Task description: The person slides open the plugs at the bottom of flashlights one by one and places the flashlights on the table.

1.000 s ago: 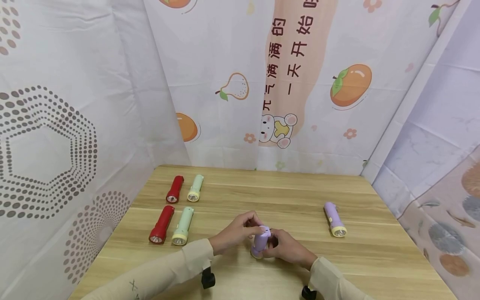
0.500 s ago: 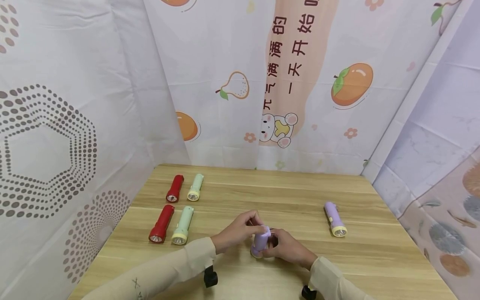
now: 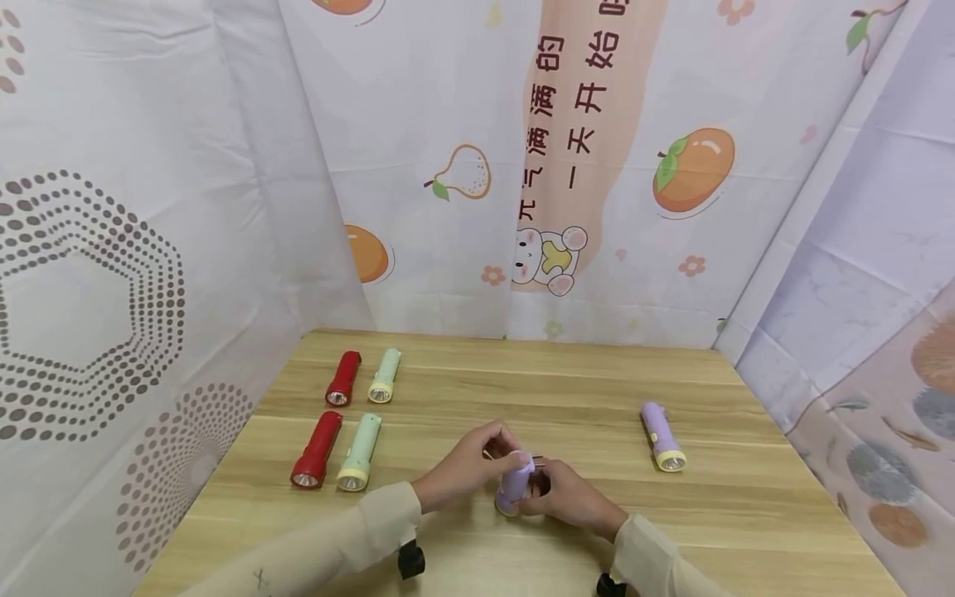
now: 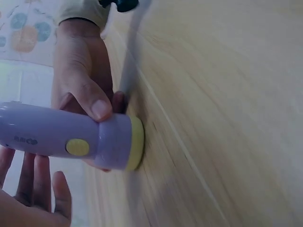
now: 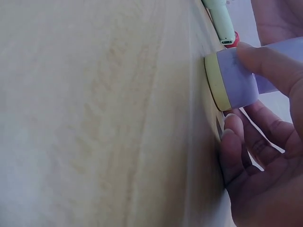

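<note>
A purple flashlight [image 3: 515,485] with a yellow rim stands upright, lens end down, on the wooden table. My right hand [image 3: 570,497] grips its lower part, with the thumb [image 5: 265,64] across the head in the right wrist view. Up at the tail end, my left hand [image 3: 470,464] holds the flashlight, its thumb at the top and its fingers partly hidden behind. Thin prong-like bits [image 3: 539,457] show beside the tail, too small to make out. In the left wrist view, a yellow switch [image 4: 77,147] on the body faces the camera.
Another purple flashlight [image 3: 662,437] lies at the right. On the left lie two red flashlights [image 3: 317,450] and two pale green flashlights [image 3: 360,453], in two rows. Printed white curtains [image 3: 448,249] enclose the table [image 3: 567,373] at the back and sides.
The head view has shifted slightly. My left thumb has moved a little over the flashlight's tail end. Both hands stay at the flashlight, which remains upright in the same spot.
</note>
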`<move>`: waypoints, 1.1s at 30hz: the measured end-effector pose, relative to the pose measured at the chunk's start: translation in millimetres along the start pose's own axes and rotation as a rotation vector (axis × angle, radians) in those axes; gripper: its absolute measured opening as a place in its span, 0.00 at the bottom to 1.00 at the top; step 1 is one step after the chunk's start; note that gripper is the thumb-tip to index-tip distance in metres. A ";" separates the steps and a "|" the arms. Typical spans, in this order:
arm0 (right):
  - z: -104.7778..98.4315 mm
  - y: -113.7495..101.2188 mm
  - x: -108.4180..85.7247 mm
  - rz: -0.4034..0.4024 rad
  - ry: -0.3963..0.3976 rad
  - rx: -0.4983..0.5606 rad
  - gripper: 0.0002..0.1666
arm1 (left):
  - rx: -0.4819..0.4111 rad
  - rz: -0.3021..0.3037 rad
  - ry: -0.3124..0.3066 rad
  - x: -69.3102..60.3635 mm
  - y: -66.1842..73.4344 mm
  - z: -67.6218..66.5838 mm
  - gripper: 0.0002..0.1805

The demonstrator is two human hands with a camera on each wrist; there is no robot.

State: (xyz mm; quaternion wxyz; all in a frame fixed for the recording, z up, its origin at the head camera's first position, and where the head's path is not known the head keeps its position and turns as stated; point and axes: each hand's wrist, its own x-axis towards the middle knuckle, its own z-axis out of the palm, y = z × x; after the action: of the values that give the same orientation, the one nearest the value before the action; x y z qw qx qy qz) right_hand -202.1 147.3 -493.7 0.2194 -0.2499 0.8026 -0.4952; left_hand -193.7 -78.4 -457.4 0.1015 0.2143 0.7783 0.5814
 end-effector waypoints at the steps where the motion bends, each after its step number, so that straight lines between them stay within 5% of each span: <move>1: 0.4 0.2 -0.8 -0.002 0.001 0.002 0.18 | 0.022 0.014 0.000 -0.7 -1.3 -0.1 0.10; 14: 3.4 -1.4 -4.3 -0.034 0.008 -0.004 0.19 | 0.183 0.184 0.024 -13.3 -2.3 -3.6 0.20; 28: 11.4 2.9 -3.6 -0.075 0.095 -0.131 0.31 | 0.212 0.267 0.099 -12.8 -3.7 -0.7 0.17; 33: 12.6 2.7 -7.8 -0.044 0.124 -0.122 0.29 | 0.190 0.231 0.136 -10.6 -3.5 -1.3 0.17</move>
State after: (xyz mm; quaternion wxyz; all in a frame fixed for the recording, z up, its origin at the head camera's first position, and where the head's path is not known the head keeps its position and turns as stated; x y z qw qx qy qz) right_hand -189.0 144.5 -500.5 0.1428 -0.2493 0.8376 -0.4646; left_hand -185.5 -85.1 -461.3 -0.0398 0.2710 0.8052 0.5260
